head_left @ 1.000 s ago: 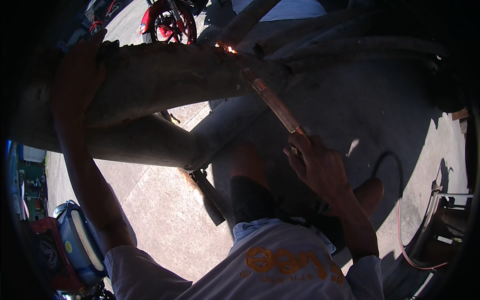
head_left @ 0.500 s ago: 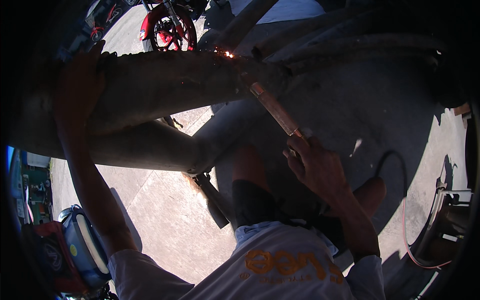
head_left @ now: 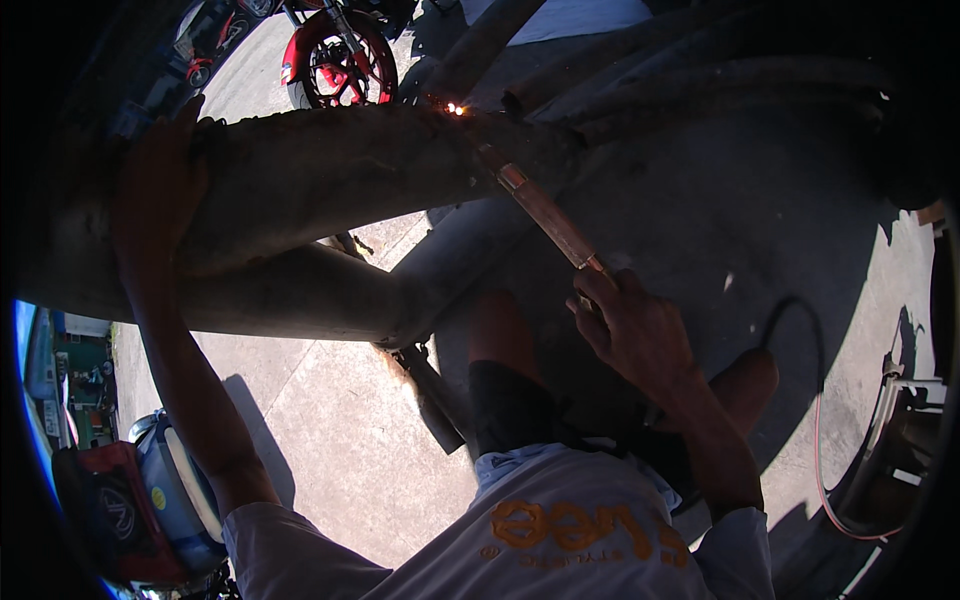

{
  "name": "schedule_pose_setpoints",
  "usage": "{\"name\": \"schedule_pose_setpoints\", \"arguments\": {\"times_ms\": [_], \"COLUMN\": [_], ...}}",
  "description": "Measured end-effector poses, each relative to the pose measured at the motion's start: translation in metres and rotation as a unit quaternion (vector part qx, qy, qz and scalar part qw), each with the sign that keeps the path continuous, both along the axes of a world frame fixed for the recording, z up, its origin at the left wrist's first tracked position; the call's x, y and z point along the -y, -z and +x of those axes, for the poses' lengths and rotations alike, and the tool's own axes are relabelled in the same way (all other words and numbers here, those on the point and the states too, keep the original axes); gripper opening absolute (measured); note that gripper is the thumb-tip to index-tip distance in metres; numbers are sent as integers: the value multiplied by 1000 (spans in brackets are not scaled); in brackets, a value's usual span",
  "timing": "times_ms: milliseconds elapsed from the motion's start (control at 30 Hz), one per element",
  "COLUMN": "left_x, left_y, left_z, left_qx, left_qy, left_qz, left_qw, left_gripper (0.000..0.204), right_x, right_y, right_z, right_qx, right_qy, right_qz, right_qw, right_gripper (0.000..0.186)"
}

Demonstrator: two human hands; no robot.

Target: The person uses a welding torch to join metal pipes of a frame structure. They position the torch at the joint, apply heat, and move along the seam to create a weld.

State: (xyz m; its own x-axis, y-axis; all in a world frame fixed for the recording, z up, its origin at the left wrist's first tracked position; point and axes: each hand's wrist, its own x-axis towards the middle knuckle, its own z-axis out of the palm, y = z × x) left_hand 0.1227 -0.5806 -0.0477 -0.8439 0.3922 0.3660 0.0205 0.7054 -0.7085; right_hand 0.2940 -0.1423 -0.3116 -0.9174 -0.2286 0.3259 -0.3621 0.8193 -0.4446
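Gripping the coppery torch (head_left: 547,220) by its rear end, the right hand (head_left: 642,335) is curled snugly round it, nozzle (head_left: 488,157) angled at a glowing spot (head_left: 456,109) on the big pipe's (head_left: 320,165) far edge. The left hand (head_left: 160,195) lies near the pipe's left end (too dark to tell how curled those fingers are).

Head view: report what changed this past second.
The red wheel and the left end of the pipe sit lower in the picture, likely from camera tilt. The glow near the torch looks smaller. Nothing was grasped or released: right hand still holds the torch, left hand stays on the pipe.
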Motion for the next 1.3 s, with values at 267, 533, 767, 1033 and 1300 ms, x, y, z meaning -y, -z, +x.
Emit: {"name": "schedule_pose_setpoints", "arguments": {"times_ms": [267, 533, 767, 1033, 1300], "left_x": [-1, -5, -2, 1, 2], "left_y": [1, 1, 0, 4, 4], "left_z": [0, 1, 2, 3, 0], "left_qx": [6, 11, 25, 4, -8], "left_qy": [-3, -15, 3, 32, 56], "left_qz": [16, 34, 57, 44, 27], "left_qw": [1000, 999, 998, 998, 998], "left_gripper": [63, 63, 63, 64, 62], "right_x": [-1, -1, 5, 13, 24], "right_y": [-1, -6, -15, -27, -32], "right_z": [-1, -1, 2, 8, 13], "right_qx": [7, 11, 15, 33, 27], "right_qy": [2, 1, 3, 2, 17], "right_qz": [19, 30, 30, 18, 18], "right_qw": [1000, 999, 999, 999, 999], "right_gripper": [30, 31, 30, 32, 37]}}
